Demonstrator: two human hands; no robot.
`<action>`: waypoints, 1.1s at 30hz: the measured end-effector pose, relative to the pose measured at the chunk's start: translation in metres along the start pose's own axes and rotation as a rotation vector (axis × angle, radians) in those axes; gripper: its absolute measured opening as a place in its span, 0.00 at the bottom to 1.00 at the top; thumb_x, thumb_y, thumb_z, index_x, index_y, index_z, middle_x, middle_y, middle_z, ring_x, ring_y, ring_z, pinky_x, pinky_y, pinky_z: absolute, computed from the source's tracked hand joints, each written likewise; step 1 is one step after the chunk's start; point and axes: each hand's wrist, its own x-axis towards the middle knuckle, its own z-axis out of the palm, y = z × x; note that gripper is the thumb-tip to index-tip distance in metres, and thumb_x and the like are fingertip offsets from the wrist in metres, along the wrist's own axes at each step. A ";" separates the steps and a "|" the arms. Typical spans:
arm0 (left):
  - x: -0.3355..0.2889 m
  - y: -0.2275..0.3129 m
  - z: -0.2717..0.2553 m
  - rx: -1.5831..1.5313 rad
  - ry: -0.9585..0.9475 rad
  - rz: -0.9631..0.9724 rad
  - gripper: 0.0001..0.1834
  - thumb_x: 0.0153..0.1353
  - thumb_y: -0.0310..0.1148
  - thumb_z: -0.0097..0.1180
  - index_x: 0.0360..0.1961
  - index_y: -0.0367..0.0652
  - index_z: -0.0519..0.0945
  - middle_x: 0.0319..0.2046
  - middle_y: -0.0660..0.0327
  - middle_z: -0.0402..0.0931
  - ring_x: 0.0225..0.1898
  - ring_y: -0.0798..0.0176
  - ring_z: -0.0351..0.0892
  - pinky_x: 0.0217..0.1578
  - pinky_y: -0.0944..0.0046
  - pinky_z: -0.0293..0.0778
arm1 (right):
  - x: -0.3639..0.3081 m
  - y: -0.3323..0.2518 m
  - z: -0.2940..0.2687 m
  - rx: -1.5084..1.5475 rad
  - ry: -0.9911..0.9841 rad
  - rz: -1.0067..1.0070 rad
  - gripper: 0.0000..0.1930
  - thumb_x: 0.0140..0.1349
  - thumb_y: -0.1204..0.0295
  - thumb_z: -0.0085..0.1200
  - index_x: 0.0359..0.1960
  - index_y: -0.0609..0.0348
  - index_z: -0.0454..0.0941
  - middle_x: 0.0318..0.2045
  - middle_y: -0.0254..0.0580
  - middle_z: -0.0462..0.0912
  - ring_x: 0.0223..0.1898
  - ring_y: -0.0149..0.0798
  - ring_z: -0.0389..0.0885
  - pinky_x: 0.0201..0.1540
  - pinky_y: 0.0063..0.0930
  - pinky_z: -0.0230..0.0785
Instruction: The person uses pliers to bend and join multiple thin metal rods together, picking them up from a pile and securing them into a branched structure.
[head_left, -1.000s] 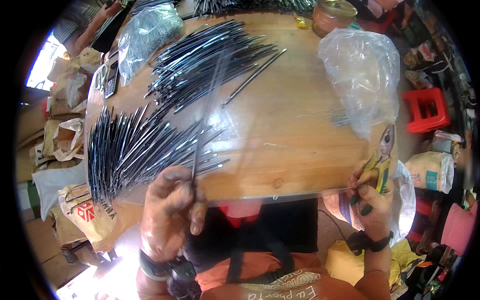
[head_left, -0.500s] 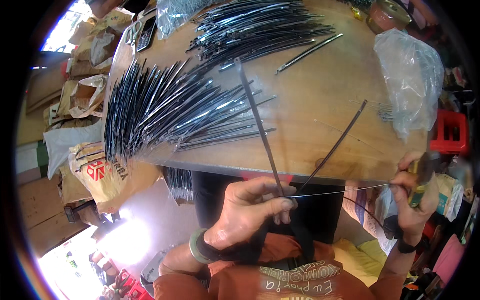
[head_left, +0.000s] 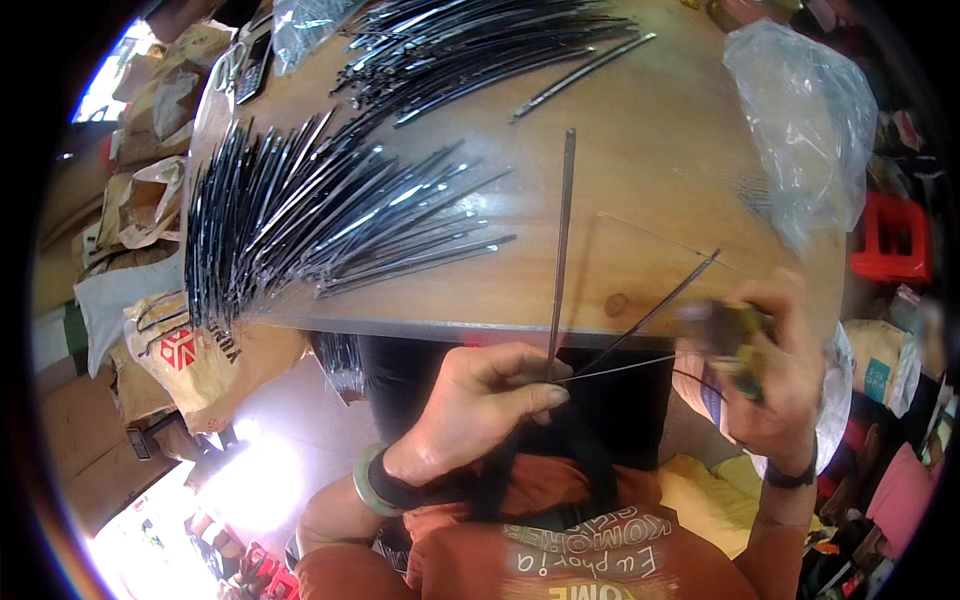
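My left hand (head_left: 490, 395) is closed in a pinch at the table's near edge. From it one long dark thin strip (head_left: 563, 240) stands nearly upright, and a second dark strip (head_left: 660, 300) slants up to the right. A thin wire (head_left: 625, 367) runs from the same pinch toward my right hand (head_left: 780, 390). My right hand is closed around a yellow-and-dark hand tool (head_left: 735, 345) shaped like pliers, smeared by motion. Whether the tool grips the wire cannot be made out. Left of these, a fanned pile of black strips (head_left: 300, 220) lies on the wooden table (head_left: 660, 130).
Farther back lies another heap of black strips (head_left: 480, 50), with a lone strip (head_left: 585, 77) beside it. A clear plastic bag (head_left: 800, 120) rests on the right, near thin wires (head_left: 745, 190). Scissors (head_left: 228, 65) and a dark phone-like device (head_left: 254, 68) lie far left. A red stool (head_left: 890, 238) stands right.
My right hand and the tool have moved left, closer to my left hand, so less wire shows between them. The strip tilted left before now stands almost upright. The whole view has shifted slightly.
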 end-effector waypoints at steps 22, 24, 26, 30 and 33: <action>0.030 0.037 0.002 0.106 -0.359 -0.224 0.11 0.59 0.22 0.56 0.43 0.33 0.80 0.33 0.60 0.81 0.32 0.69 0.79 0.35 0.71 0.74 | 0.005 -0.015 0.033 0.093 -0.083 -0.260 0.12 0.34 0.77 0.60 0.26 0.60 0.80 0.35 0.43 0.76 0.34 0.45 0.75 0.45 0.46 0.56; 0.025 0.027 0.006 -0.035 -0.381 -0.285 0.06 0.63 0.27 0.55 0.38 0.36 0.78 0.27 0.62 0.78 0.22 0.70 0.75 0.23 0.71 0.71 | 0.004 -0.013 0.041 0.088 -0.094 -0.256 0.12 0.32 0.77 0.60 0.25 0.57 0.80 0.36 0.43 0.76 0.34 0.44 0.74 0.46 0.47 0.55; 0.023 0.025 0.012 -0.360 -0.264 -0.443 0.07 0.65 0.31 0.54 0.36 0.37 0.78 0.23 0.61 0.74 0.16 0.69 0.71 0.16 0.71 0.64 | 0.006 -0.009 0.045 0.109 -0.089 -0.242 0.13 0.31 0.78 0.59 0.26 0.57 0.80 0.36 0.42 0.76 0.35 0.45 0.74 0.48 0.49 0.56; 0.015 0.012 0.019 -0.522 -0.133 -0.338 0.08 0.67 0.31 0.51 0.39 0.36 0.76 0.20 0.61 0.70 0.14 0.69 0.65 0.14 0.71 0.58 | 0.003 -0.011 0.036 -0.060 -0.022 -0.227 0.13 0.35 0.79 0.60 0.28 0.59 0.79 0.37 0.41 0.76 0.36 0.46 0.75 0.48 0.48 0.59; 0.009 0.005 0.015 -0.566 -0.105 -0.245 0.08 0.68 0.29 0.50 0.41 0.35 0.74 0.20 0.61 0.69 0.14 0.71 0.62 0.14 0.72 0.56 | -0.028 -0.003 0.037 0.094 0.045 0.098 0.10 0.46 0.83 0.57 0.33 0.64 0.77 0.38 0.44 0.75 0.33 0.44 0.78 0.38 0.33 0.71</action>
